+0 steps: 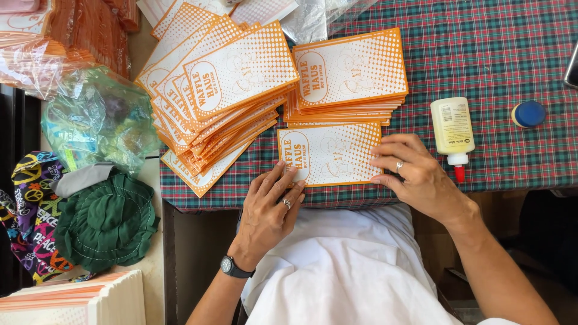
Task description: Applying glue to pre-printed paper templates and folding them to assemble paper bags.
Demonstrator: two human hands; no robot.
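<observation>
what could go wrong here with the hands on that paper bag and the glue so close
The glue bottle lies on its side with its red tip near the table edge, beside the right hand; a nudge could roll it off or smear glue.

The fanned pile of bags leans over the table edge and may slide.

Both the left hand and the right press the single bag near the table edge, so it could crease or slip.

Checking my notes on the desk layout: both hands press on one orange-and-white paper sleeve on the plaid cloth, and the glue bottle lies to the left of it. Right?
Not quite. In the head view the glue bottle lies to the right of the paper sleeve, beyond the right hand. The left hand and plaid cloth are as stated.
</observation>
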